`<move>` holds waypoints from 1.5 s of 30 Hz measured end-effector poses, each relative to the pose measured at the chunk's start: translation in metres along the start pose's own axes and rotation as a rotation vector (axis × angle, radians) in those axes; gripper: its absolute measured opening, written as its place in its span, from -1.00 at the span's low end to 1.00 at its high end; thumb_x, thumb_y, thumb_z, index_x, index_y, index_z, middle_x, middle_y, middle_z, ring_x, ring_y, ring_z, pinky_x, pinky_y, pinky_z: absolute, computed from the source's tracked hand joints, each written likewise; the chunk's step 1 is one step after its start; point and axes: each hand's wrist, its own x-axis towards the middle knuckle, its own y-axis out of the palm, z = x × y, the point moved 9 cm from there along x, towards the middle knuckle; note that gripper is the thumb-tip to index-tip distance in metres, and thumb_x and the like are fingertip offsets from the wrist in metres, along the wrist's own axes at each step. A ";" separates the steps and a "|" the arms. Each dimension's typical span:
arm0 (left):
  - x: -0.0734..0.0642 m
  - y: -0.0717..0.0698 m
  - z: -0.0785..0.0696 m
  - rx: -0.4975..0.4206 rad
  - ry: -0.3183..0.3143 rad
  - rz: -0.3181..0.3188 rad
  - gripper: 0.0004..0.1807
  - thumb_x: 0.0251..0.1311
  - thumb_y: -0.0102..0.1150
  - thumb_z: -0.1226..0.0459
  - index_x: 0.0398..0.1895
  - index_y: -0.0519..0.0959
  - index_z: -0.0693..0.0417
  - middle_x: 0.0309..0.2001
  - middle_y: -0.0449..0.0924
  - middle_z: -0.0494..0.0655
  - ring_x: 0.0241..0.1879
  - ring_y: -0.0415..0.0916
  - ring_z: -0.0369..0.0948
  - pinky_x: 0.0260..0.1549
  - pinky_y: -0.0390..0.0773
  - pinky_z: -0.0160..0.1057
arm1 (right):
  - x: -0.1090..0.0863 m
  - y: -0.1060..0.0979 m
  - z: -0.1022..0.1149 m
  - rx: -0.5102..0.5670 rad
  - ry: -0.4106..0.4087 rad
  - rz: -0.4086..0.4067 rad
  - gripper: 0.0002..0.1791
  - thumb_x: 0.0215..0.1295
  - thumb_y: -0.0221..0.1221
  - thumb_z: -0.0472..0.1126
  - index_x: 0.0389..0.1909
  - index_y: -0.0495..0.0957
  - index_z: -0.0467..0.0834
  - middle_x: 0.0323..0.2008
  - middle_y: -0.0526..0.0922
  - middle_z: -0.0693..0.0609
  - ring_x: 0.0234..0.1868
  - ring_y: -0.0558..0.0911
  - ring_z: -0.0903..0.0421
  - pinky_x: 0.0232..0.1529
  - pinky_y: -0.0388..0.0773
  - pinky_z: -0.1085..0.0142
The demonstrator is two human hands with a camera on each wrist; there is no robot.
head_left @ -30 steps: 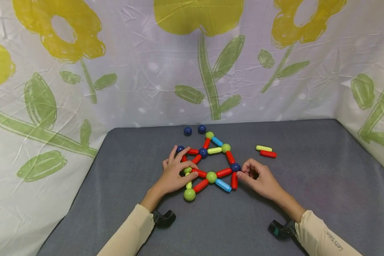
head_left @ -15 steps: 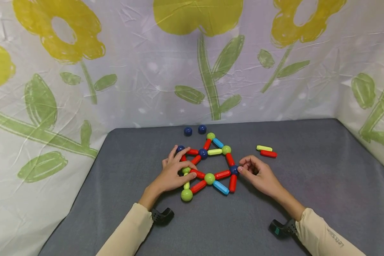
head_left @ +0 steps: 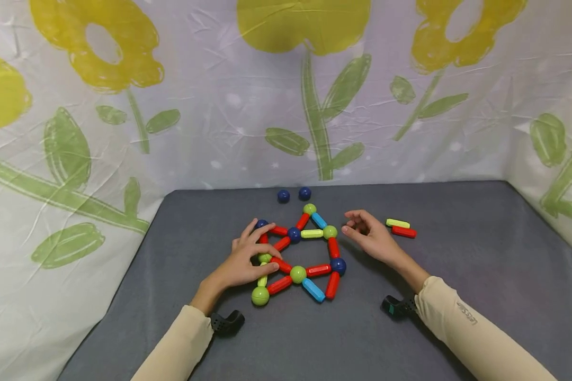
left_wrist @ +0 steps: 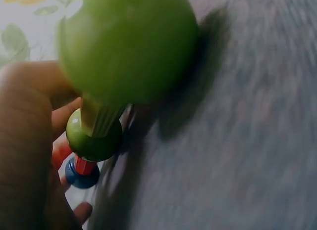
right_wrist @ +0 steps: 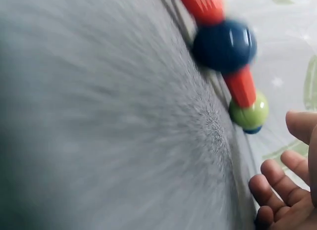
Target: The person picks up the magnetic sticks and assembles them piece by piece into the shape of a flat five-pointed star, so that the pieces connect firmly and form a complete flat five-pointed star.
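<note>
A flat frame of magnetic rods and balls lies on the grey table, made of red, blue and yellow-green rods [head_left: 312, 233] joined by green and dark blue balls. My left hand [head_left: 242, 262] spreads over its left side, thumb and index finger pinching a red rod [head_left: 281, 265] beside a green ball. Close to the left wrist camera looms the frame's near green ball [left_wrist: 129, 47]. My right hand [head_left: 374, 239] hovers right of another green ball [head_left: 330, 232], fingers loosely bent, holding nothing. A blue ball [right_wrist: 225, 44] at the frame's right corner shows in the right wrist view, apart from the fingers.
Two loose dark blue balls [head_left: 283, 196] sit near the table's far edge. A yellow-green rod [head_left: 398, 223] and a red rod [head_left: 403, 232] lie side by side, right of my right hand. A flower-printed cloth [head_left: 209, 106] hangs behind the table.
The rod frame has slid left and towards me with my left hand, turning slightly. My right hand has left the right-corner blue ball and moved farther away from me.
</note>
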 end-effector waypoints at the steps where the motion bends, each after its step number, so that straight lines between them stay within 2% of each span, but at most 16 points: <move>1: -0.002 -0.002 0.002 -0.012 0.004 -0.003 -0.92 0.27 0.34 0.00 -0.22 0.69 -0.53 0.60 0.13 -0.07 0.64 -0.42 0.17 0.27 -0.23 0.56 | 0.006 0.002 0.001 -0.011 -0.001 0.001 -0.49 0.49 0.19 -0.06 0.33 0.42 -0.21 0.02 0.62 -0.16 -0.21 0.56 0.07 -0.31 0.48 0.31; 8: -0.007 -0.005 0.010 -0.031 0.028 -0.011 -0.91 0.24 0.36 0.02 -0.23 0.70 -0.52 0.59 0.15 -0.08 0.64 -0.39 0.18 0.20 -0.34 0.69 | 0.045 0.018 0.004 -0.067 0.012 0.024 -0.48 0.49 0.17 -0.04 0.35 0.43 -0.17 0.06 0.62 -0.17 -0.19 0.59 0.01 -0.27 0.50 0.24; 13: -0.008 -0.007 0.011 -0.045 0.031 -0.003 -0.93 0.25 0.35 0.02 -0.25 0.71 -0.50 0.59 0.15 -0.07 0.64 -0.39 0.15 0.21 -0.37 0.68 | 0.069 0.027 0.013 -0.139 -0.024 0.053 -0.48 0.49 0.17 -0.09 0.37 0.42 -0.19 0.06 0.63 -0.22 -0.21 0.63 -0.05 -0.26 0.54 0.17; 21: -0.008 -0.014 0.015 -0.069 0.046 -0.044 -0.88 0.30 0.28 0.10 -0.34 0.73 -0.42 0.56 0.22 -0.05 0.64 -0.34 0.17 0.26 -0.35 0.64 | 0.104 0.039 0.020 -0.211 -0.067 0.076 -0.47 0.49 0.16 -0.13 0.41 0.41 -0.17 0.11 0.61 -0.25 -0.06 0.65 -0.15 -0.06 0.59 -0.01; 28: -0.008 -0.012 0.013 -0.072 0.053 -0.057 -0.91 0.29 0.31 0.10 -0.33 0.74 -0.40 0.56 0.23 -0.05 0.64 -0.32 0.16 0.29 -0.32 0.61 | 0.119 0.046 0.022 -0.104 -0.086 0.096 -0.41 0.43 0.21 -0.25 0.44 0.37 -0.23 0.38 0.44 -0.26 0.26 0.51 -0.22 0.16 0.47 -0.09; 33: -0.006 -0.008 0.013 -0.070 0.050 -0.045 -0.97 0.26 0.34 0.02 -0.31 0.74 -0.42 0.57 0.21 -0.05 0.64 -0.34 0.18 0.28 -0.33 0.62 | 0.125 0.052 0.020 -0.072 -0.088 0.152 -0.42 0.45 0.17 -0.30 0.46 0.35 -0.23 0.45 0.38 -0.23 0.36 0.42 -0.24 0.34 0.36 -0.13; 37: -0.004 -0.006 0.013 -0.060 0.027 -0.021 -0.91 0.15 0.45 -0.05 -0.29 0.73 -0.48 0.58 0.17 -0.06 0.65 -0.39 0.13 0.27 -0.36 0.63 | 0.127 0.056 0.021 -0.114 -0.111 0.177 -0.45 0.45 0.15 -0.32 0.44 0.39 -0.19 0.44 0.41 -0.22 0.35 0.41 -0.22 0.37 0.26 -0.11; 41: -0.005 -0.007 0.015 -0.060 0.015 -0.013 -0.83 0.06 0.52 -0.03 -0.29 0.72 -0.50 0.59 0.15 -0.06 0.65 -0.43 0.10 0.30 -0.37 0.59 | 0.129 0.059 0.023 -0.131 -0.130 0.161 -0.53 0.45 0.15 -0.33 0.36 0.49 -0.18 0.38 0.49 -0.20 0.23 0.53 -0.19 0.29 0.37 -0.07; 43: -0.006 -0.009 0.017 -0.058 0.007 -0.013 -0.82 0.05 0.54 -0.02 -0.30 0.72 -0.51 0.60 0.14 -0.09 0.65 -0.44 0.09 0.30 -0.38 0.58 | 0.130 0.060 0.022 -0.129 -0.121 0.151 -0.56 0.45 0.15 -0.33 0.32 0.53 -0.16 0.35 0.52 -0.19 0.17 0.58 -0.14 0.20 0.49 -0.03; 45: -0.008 -0.011 0.019 -0.057 0.001 -0.017 -0.82 0.04 0.54 -0.01 -0.31 0.72 -0.51 0.60 0.13 -0.10 0.65 -0.44 0.09 0.30 -0.39 0.59 | 0.130 0.061 0.020 -0.123 -0.110 0.146 -0.58 0.46 0.15 -0.32 0.31 0.55 -0.15 0.33 0.54 -0.17 0.03 0.60 -0.10 0.09 0.53 0.03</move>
